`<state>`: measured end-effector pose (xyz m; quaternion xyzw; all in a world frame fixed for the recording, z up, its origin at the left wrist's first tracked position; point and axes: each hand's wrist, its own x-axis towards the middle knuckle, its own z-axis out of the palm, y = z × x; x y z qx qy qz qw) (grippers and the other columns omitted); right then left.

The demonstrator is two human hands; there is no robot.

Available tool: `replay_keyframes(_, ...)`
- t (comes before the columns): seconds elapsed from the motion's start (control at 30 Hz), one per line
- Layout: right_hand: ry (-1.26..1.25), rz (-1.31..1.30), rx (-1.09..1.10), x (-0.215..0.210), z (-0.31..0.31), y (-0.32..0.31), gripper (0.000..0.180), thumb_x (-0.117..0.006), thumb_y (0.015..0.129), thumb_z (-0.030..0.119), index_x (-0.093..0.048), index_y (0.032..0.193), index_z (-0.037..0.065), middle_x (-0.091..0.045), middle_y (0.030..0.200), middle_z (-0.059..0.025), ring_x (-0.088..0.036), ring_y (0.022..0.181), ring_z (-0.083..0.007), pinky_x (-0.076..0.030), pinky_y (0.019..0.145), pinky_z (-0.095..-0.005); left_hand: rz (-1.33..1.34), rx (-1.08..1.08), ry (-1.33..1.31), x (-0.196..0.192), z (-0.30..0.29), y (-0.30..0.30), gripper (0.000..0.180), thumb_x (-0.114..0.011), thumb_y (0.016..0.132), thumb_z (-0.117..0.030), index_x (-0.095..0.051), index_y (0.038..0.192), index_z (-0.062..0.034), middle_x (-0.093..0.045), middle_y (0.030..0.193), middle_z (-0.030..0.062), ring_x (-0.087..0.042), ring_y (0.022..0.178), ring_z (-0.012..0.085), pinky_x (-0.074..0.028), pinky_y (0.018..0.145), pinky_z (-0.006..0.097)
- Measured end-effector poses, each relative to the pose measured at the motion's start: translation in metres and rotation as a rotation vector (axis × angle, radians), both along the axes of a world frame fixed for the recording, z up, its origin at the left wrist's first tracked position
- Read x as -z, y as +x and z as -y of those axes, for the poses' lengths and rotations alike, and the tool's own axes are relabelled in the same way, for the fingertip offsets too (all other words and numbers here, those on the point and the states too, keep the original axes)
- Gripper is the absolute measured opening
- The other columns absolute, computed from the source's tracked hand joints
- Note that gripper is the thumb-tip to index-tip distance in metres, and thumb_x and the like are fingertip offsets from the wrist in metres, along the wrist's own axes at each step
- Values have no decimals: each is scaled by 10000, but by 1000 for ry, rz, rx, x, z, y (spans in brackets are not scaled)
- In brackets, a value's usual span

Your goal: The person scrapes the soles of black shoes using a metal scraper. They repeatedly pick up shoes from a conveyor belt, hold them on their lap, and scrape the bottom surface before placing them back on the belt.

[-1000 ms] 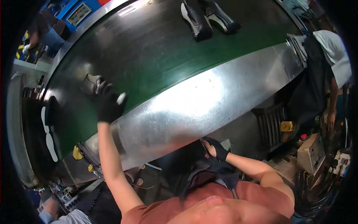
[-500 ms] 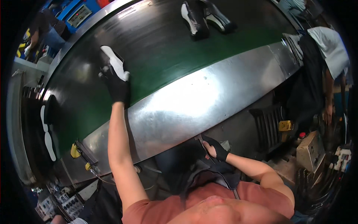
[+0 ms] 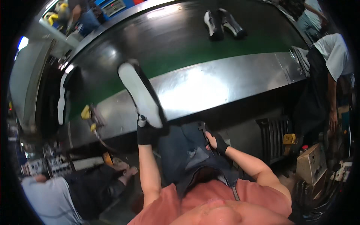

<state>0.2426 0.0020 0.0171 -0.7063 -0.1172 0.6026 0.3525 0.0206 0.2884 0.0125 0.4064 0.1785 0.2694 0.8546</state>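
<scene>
My left hand (image 3: pixel 147 132), in a dark fingerless glove with a white-wrapped fingertip, grips the heel end of a black shoe (image 3: pixel 140 93). The pale sole faces up and the toe points away, above the metal ledge. My right hand (image 3: pixel 217 144), also in a dark glove, is closed round a slim dark metal tool (image 3: pixel 202 129) with a wider head, over my lap. The exact kind of tool cannot be made out. Two black shoes with white soles (image 3: pixel 213 25) lie on their sides on the far part of the belt. Another white-soled pair (image 3: pixel 61 100) lies at the belt's left end.
A dark green belt (image 3: pixel 176 63) runs behind a shiny metal ledge (image 3: pixel 240 77). A yellow-handled fitting (image 3: pixel 86 112) with a hose sits on the ledge's left. People work at left (image 3: pixel 52 200) and right (image 3: pixel 333 52). A control box (image 3: pixel 312 161) with a red button stands right.
My left hand has brought the shoe off the belt, back toward me over the ledge. My right hand still holds the tool near the same place. The view has turned leftward.
</scene>
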Motion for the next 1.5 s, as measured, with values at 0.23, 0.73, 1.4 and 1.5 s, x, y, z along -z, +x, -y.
replay_keyframes(0.23,257,-31,7,16,65,-20,616,-412,940,575,-649,927,6,-622,726,-55,-576,656,-112,-461,590,-250,-512,-82,541,28,200,-56,732,-761,755,-144,-373,1365,-29,-499,1303,112,-518,1167,210,-430,982,347)
replay_keyframes(0.73,595,505,-140,-85,67,-46,423,-413,983,332,-571,820,-25,-552,719,-239,-546,622,-321,-415,593,-396,-226,-33,732,-83,157,61,327,-643,855,-291,-618,1036,-20,-599,1113,105,-557,1067,208,-436,936,339)
replay_keyframes(1.4,792,661,-63,-54,57,-115,299,-413,976,243,-553,873,0,-563,787,-206,-528,705,-388,-424,637,-408,-130,-78,276,-72,165,38,892,-381,845,-697,-464,1262,88,-599,1052,129,-580,959,209,-464,865,310)
replay_keyframes(1.5,728,660,-293,-57,76,-118,230,-472,947,218,-558,924,6,-555,787,-205,-542,730,-392,-427,647,-415,-62,-112,334,-81,180,6,603,-398,922,-444,-487,1233,65,-600,1089,147,-580,1016,237,-434,947,342)
